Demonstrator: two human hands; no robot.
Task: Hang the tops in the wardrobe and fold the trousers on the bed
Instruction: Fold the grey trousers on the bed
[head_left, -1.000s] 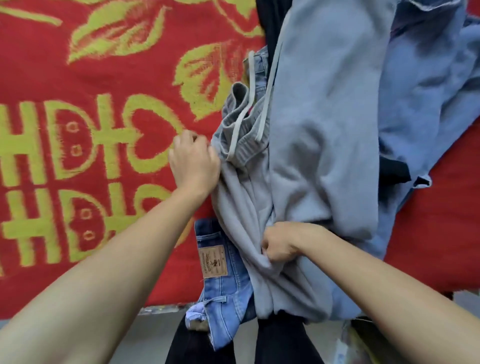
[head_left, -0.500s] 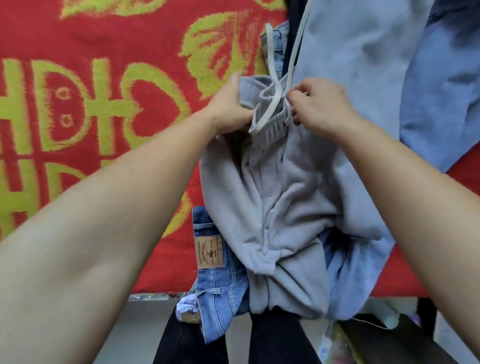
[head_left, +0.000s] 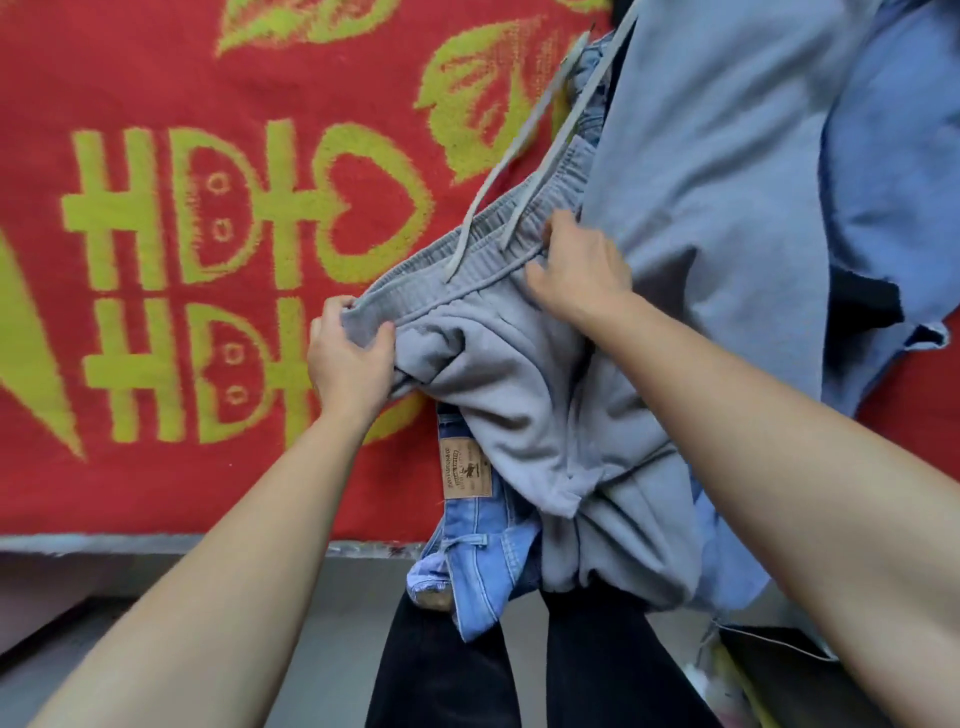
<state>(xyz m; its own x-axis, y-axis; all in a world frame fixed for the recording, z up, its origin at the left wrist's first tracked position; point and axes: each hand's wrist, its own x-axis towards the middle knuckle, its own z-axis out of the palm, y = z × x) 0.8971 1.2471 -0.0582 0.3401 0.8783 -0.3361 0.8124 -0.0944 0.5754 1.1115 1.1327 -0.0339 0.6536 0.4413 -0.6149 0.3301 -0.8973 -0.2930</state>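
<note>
Grey sweatpants (head_left: 524, 395) lie crumpled on the bed's red blanket (head_left: 156, 364), their elastic waistband stretched out between my hands, drawstrings trailing up and right. My left hand (head_left: 348, 358) is shut on the waistband's left end. My right hand (head_left: 582, 270) grips the waistband's right end, fingers curled into the cloth. Blue jeans (head_left: 478, 551) with a tan leather patch poke out from under the sweatpants and hang over the bed edge. A pale blue-grey garment (head_left: 727, 182) lies on the pile at upper right.
The blanket carries yellow-green letters and leaf shapes. A darker blue garment (head_left: 904, 156) and a bit of black cloth (head_left: 872, 306) lie at the right. Below the bed edge are grey floor (head_left: 311, 623) and my black-trousered legs (head_left: 441, 670).
My hands, close together at the waistband half a second ago, have pulled apart, spreading it wide. The left hand moved down and left.
</note>
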